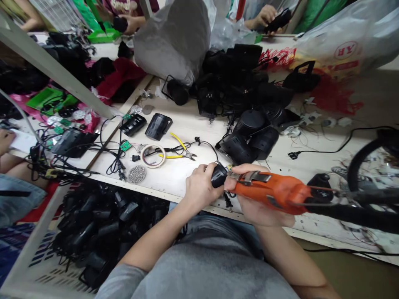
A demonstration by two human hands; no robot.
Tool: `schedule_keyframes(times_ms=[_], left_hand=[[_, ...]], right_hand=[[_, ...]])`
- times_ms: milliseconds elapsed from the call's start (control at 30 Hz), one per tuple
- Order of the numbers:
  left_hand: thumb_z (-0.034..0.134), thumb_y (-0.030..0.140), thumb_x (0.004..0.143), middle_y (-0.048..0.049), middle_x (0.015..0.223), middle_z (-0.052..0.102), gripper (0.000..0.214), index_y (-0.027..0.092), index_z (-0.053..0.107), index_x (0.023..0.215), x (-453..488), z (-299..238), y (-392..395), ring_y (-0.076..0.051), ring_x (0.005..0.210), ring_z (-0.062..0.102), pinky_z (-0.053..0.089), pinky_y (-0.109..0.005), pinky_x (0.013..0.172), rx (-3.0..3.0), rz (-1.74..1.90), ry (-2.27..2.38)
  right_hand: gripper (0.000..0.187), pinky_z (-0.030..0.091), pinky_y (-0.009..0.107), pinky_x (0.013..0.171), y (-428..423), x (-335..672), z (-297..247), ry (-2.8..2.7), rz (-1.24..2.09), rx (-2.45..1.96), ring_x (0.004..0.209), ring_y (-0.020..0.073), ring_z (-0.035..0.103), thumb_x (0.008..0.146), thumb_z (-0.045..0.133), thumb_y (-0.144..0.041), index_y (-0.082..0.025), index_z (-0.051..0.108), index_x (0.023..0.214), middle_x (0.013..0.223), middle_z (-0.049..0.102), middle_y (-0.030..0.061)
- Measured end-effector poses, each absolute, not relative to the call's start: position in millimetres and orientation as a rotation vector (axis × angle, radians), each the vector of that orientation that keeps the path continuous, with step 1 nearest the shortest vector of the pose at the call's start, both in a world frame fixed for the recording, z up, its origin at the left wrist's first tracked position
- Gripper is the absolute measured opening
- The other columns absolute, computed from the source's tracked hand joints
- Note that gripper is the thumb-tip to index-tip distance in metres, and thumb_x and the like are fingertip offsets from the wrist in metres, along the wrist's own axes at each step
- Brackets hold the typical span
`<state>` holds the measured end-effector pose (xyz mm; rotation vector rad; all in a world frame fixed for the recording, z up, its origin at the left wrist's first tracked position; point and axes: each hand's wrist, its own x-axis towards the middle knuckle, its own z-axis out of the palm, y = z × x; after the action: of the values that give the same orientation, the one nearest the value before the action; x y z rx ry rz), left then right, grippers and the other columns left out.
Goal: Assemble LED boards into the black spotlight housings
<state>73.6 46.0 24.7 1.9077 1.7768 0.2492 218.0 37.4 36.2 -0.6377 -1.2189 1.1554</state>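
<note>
My left hand (201,185) is closed round a small black plastic housing (219,176) at the table's front edge. In my right hand (264,211) lies an orange electric screwdriver (274,191) with a metal lever along its top. Its front end points left at the housing, and the tip is hidden by my fingers and the part. A black cord runs from the housing back across the table, and a plug (228,203) hangs just below my hands. Yellow-handled cutters (179,151) lie beyond my left hand, beside a roll of tape (153,156).
A dish of small screws (137,174) stands near the front edge. Black housings (246,141) are heaped behind my hands, with a large plastic bag (174,41) further back. A white crate (40,253) of black parts stands below left. Co-workers' hands (266,16) show across the table.
</note>
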Motion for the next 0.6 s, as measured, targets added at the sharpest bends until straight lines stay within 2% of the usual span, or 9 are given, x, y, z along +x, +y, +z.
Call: schedule_keyframes(times_ms=[133, 200, 300, 400, 500, 600], left_hand=[[0.074, 0.049, 0.079, -0.0083, 0.117, 0.067, 0.059, 0.029, 0.057, 0.132, 73.7, 24.6, 48.2, -0.031, 0.107, 0.066, 0.053, -0.037, 0.081, 1.889, 0.216, 1.796], [0.074, 0.050, 0.078, -0.0084, 0.117, 0.067, 0.059, 0.028, 0.058, 0.130, 73.4, 23.5, 49.0, -0.031, 0.106, 0.066, 0.052, -0.037, 0.082, 1.875, 0.230, 1.803], [0.073, 0.050, 0.078, -0.0079, 0.118, 0.067, 0.058, 0.029, 0.058, 0.130, 72.8, 22.4, 50.3, -0.030, 0.107, 0.066, 0.052, -0.038, 0.085, 1.863, 0.258, 1.804], [0.074, 0.047, 0.078, -0.0079, 0.119, 0.066, 0.060, 0.030, 0.057, 0.132, 72.8, 22.8, 50.5, -0.030, 0.109, 0.065, 0.052, -0.037, 0.088, 1.865, 0.237, 1.792], [0.073, 0.046, 0.079, -0.0081, 0.119, 0.066, 0.059, 0.029, 0.056, 0.134, 72.9, 23.4, 49.2, -0.030, 0.110, 0.064, 0.052, -0.037, 0.087, 1.886, 0.242, 1.782], [0.072, 0.047, 0.080, -0.0076, 0.119, 0.067, 0.058, 0.029, 0.057, 0.133, 72.6, 22.9, 47.8, -0.030, 0.109, 0.064, 0.052, -0.036, 0.084, 1.900, 0.271, 1.766]], right_hand=[[0.062, 0.048, 0.038, 0.053, 46.1, 212.0, 44.1, -1.264, 1.203, -0.728, 0.059, 0.0210, 0.057, 0.079, 0.045, -0.081, -0.029, 0.066, 0.107, 0.086, 0.065, 0.0047], [0.065, 0.047, 0.038, 0.050, 45.2, 209.7, 43.2, -1.250, 1.138, -0.788, 0.055, 0.0209, 0.054, 0.079, 0.038, -0.084, -0.030, 0.065, 0.103, 0.081, 0.063, 0.0047], [0.071, 0.053, 0.044, 0.060, 34.9, 209.4, 35.9, -1.240, 0.957, -0.875, 0.060, 0.0248, 0.058, 0.078, 0.029, -0.089, -0.032, 0.063, 0.104, 0.072, 0.058, 0.0033], [0.069, 0.055, 0.050, 0.076, 27.4, 212.0, 31.8, -1.281, 0.897, -0.940, 0.076, 0.0294, 0.065, 0.078, 0.034, -0.088, -0.031, 0.063, 0.105, 0.076, 0.061, 0.0057], [0.064, 0.056, 0.047, 0.066, 33.2, 213.6, 33.1, -1.238, 1.012, -0.875, 0.067, 0.0263, 0.064, 0.080, 0.037, -0.083, -0.029, 0.063, 0.103, 0.084, 0.064, 0.0072], [0.072, 0.055, 0.047, 0.060, 39.0, 214.5, 30.5, -1.304, 1.036, -0.916, 0.065, 0.0266, 0.064, 0.082, 0.021, -0.084, -0.031, 0.059, 0.112, 0.093, 0.065, 0.0082]])
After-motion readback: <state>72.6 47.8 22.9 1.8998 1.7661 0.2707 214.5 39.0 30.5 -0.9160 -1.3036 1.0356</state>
